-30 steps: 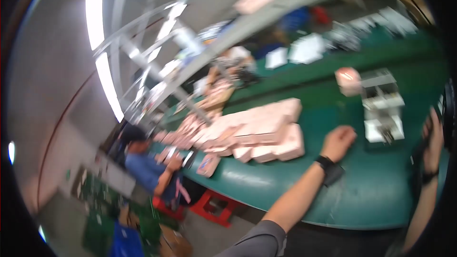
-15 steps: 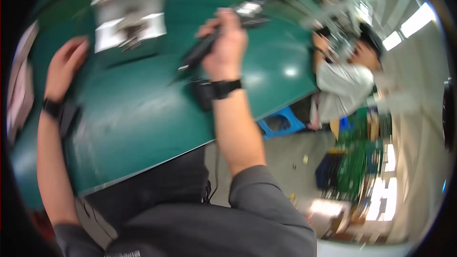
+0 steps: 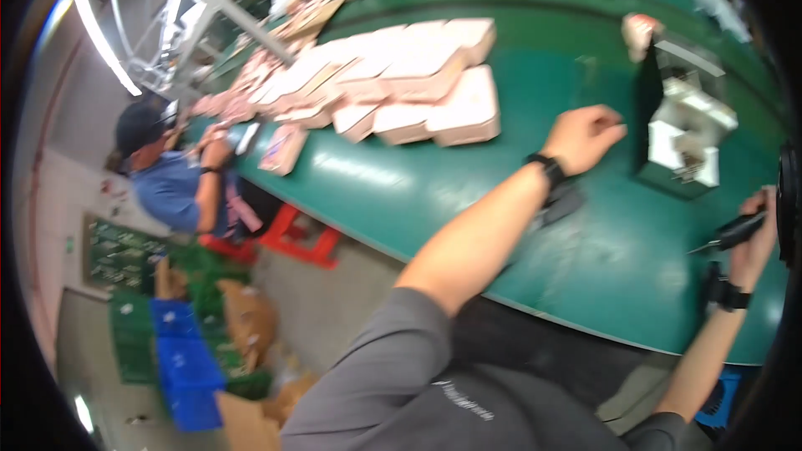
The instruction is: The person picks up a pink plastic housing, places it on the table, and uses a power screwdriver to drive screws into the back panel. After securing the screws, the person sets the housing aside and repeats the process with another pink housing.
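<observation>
My right hand (image 3: 756,238), at the right edge, is closed around a black electric screwdriver (image 3: 739,231) whose thin metal tip points left, above the green table (image 3: 618,284). My left hand (image 3: 581,140) hovers or rests over the table, its fingers loosely curled and apart, with nothing seen in them. Between the hands, farther back, stands a dark box-shaped holder (image 3: 672,182) with a clear top and white inner panels. Small metal pieces (image 3: 689,163) sit inside it; blur hides their kind. Black bands circle both my wrists.
Pale pink boxes (image 3: 464,113) lie stacked in rows left of my left hand. A person in a blue shirt (image 3: 171,192) works at the table's left end beside a red stool (image 3: 301,238). Blue crates (image 3: 188,363) and cardboard (image 3: 246,317) stand on the floor. Another person's hand, blurred, shows behind the holder.
The view has swung left, bringing in the pink boxes and the blue-shirted person; the holder and my hands now appear farther right. The screwdriver is still in my right hand.
</observation>
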A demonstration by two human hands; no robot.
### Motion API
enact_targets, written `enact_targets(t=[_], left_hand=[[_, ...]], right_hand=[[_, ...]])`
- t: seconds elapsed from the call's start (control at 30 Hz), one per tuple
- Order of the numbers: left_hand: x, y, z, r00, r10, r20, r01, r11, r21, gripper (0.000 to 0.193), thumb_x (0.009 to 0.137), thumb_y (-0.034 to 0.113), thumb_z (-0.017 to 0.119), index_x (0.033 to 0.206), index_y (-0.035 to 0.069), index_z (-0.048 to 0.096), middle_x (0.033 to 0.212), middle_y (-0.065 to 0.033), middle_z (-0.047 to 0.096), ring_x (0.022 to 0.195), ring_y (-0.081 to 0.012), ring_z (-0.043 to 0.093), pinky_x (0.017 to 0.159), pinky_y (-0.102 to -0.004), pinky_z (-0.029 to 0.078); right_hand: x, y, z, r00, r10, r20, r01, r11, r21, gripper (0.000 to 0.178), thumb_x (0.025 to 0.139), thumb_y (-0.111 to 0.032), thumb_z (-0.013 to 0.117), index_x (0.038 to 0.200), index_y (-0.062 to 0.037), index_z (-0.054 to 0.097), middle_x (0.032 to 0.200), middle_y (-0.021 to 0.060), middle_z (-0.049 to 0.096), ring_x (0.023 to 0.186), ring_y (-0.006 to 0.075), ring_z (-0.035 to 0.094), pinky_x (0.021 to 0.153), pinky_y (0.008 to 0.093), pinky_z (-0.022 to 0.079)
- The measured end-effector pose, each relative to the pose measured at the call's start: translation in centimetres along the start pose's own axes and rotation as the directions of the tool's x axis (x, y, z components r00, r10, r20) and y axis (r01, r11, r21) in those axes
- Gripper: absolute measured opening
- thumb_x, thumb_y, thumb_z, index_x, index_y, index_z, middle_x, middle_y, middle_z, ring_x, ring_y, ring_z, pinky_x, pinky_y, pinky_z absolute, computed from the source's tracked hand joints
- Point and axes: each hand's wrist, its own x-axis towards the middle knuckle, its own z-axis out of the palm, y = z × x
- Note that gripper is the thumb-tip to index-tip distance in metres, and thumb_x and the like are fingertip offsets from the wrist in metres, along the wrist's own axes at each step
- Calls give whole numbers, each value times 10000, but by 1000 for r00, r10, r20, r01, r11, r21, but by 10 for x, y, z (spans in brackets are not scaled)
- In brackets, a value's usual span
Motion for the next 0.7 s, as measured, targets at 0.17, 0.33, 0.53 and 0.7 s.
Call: enact_targets(t=[0.17,0.33,0.53,0.7], left_hand=[[-5,6,-3,999,-23,25,24,999,-30,313,919,275,680,1106,24,686,979,-97,734,885,-169,701,802,-299,548],[-19,34,-2,1000,5,31,-3,997,-83,308,914,263,682,1101,18,682,982,-110,724,881,-201,701,806,-322,551],[-49,58,-59,938,343,-57,-197,658,727,492,803,280,757,1214,57,607,1212,-161,584,1108,-340,583,941,-417,489],[-62,35,-116,948,275,-158,13,463,886,600,763,286,789,1273,59,570,1275,-195,526,1157,-363,541,957,-419,473]], right_hand=[[-24,-6,19,992,-80,-96,85,995,46,206,992,-267,599,987,-66,550,761,-8,509,642,88,464,613,243,396],[-35,-15,29,984,-125,-124,128,992,18,216,983,-278,610,1003,-72,548,760,-5,504,640,95,476,605,249,403],[-25,-15,31,983,-81,-165,86,996,24,224,975,-282,623,1012,-74,549,760,-3,502,636,101,484,585,258,407],[-25,-13,28,982,-81,-170,88,996,34,225,972,-283,628,1014,-76,550,761,-5,502,632,98,485,580,256,405]])
